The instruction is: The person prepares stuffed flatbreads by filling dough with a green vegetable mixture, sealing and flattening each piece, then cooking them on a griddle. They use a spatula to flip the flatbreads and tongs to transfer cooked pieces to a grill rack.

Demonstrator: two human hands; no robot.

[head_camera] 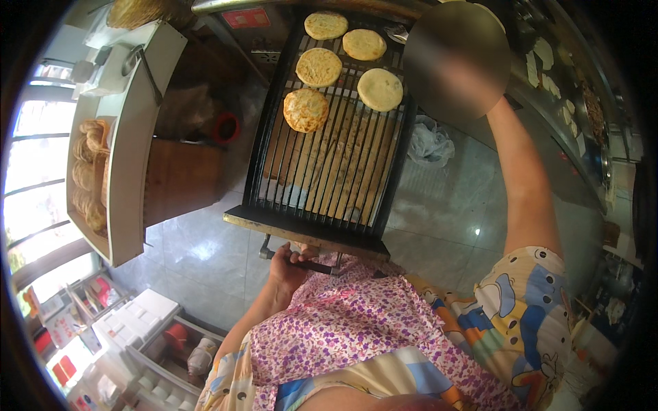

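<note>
My left hand (289,262) is closed around the bar handle (314,266) on the front of a pulled-out metal grill rack (251,174). Several round flatbreads lie apart on the rack's far half. The most browned flatbread (306,110) sits nearest me on the left, and a paler flatbread (380,90) rests to its right. Behind them are a speckled flatbread (318,67), another flatbread (364,44) and the farthest flatbread (326,25). My right arm reaches forward along the rack's right side. A blurred patch covers my right hand (470,77), so its fingers and anything in them are hidden.
At left stands a white-sided case (126,138) with twisted dough pieces (88,177) inside and tongs (149,77) on its edge. A plastic bag (431,143) lies on the tiled floor right of the rack. A counter (560,128) runs along the right. An open drawer (177,354) is at lower left.
</note>
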